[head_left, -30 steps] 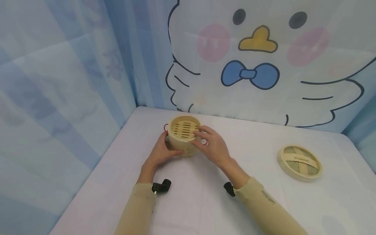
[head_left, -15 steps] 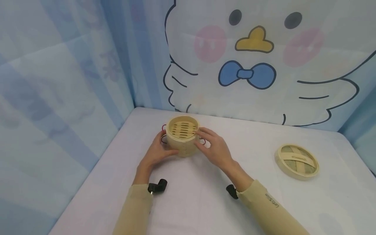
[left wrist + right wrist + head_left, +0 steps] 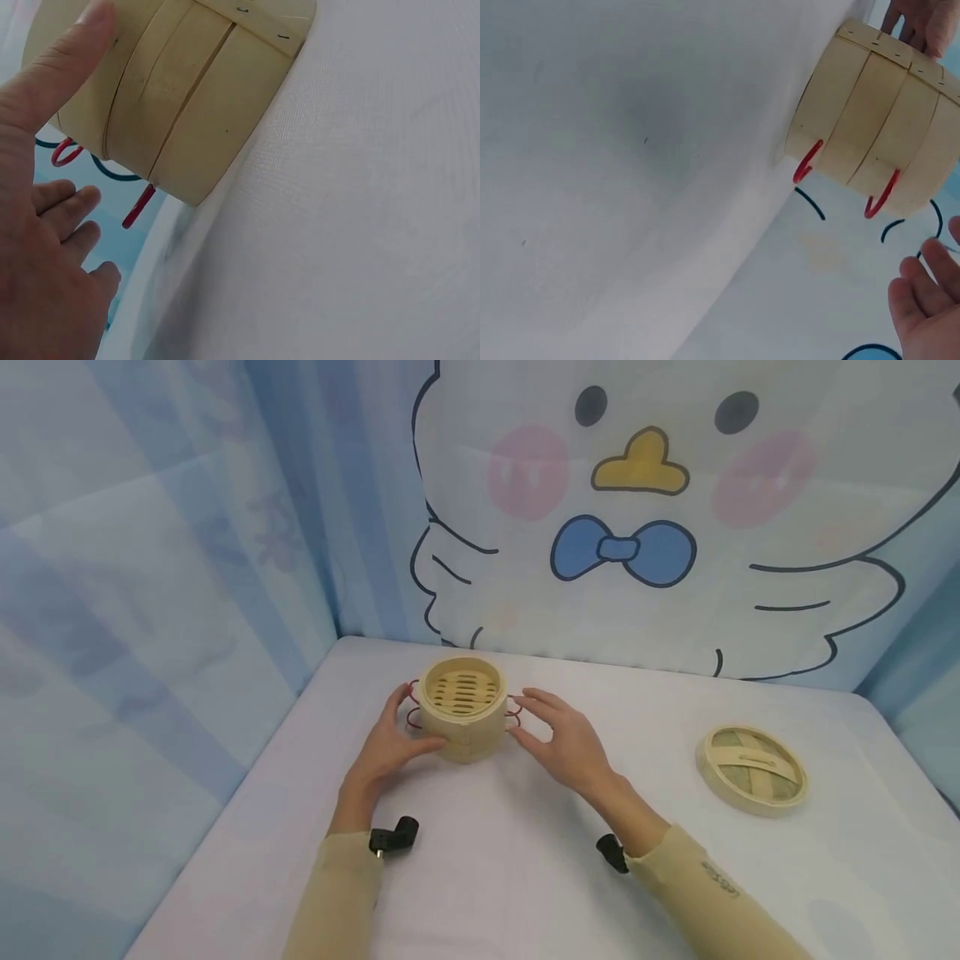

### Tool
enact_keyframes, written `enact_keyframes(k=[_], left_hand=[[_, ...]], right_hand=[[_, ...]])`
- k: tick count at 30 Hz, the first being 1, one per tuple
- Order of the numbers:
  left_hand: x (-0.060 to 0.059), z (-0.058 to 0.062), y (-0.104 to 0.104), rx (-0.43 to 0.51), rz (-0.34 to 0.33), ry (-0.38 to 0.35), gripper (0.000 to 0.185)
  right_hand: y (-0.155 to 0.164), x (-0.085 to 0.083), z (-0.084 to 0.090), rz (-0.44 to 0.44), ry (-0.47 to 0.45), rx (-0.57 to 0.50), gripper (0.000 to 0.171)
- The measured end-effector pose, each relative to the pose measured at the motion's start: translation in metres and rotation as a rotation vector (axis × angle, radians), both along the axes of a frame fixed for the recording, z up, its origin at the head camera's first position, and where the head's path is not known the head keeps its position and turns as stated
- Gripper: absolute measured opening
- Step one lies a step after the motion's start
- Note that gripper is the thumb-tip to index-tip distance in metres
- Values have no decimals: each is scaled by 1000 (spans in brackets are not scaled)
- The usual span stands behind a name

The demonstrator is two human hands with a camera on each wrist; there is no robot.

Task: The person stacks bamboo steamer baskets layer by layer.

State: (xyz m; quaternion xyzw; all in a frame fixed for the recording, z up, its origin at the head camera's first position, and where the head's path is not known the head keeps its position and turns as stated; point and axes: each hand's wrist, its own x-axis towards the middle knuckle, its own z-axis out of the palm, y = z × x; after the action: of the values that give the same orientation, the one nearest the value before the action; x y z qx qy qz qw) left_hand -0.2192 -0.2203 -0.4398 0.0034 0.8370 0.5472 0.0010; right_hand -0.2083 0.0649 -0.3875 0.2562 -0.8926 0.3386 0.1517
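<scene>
Bamboo steamer (image 3: 461, 706) looks light, stiff and thin-walled, so we grip its side wall, left hand (image 3: 390, 745) touching with spread fingers, right hand (image 3: 564, 741) spread just beside it.

table (image 3: 525, 877): white cloth-covered | bamboo steamer basket (image 3: 461, 708): stood on it, open-topped, toward far left corner | woven lid (image 3: 752, 768): lay flat, well right of the basket
</scene>
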Motion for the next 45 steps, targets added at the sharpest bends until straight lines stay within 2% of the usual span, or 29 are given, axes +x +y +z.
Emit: enact_keyframes(k=[6,11,18,30,45], left_hand=[[0,1,4,35,32,25,122],[0,2,7,21,37,28,121],[-1,3,11,30,11,70,119],[-3,9,14,-16,-9,128,121],[-7,9,21,-4,-20,113,124]], right_hand=[[10,2,1,-21,-22,0,48],[16,4,0,-35,-35,-7,48],[20,5,-1,-44,-45,-12,48],[29,11,4,-62,-30,-6,47],[51,17,7,-100,12,-38,47]])
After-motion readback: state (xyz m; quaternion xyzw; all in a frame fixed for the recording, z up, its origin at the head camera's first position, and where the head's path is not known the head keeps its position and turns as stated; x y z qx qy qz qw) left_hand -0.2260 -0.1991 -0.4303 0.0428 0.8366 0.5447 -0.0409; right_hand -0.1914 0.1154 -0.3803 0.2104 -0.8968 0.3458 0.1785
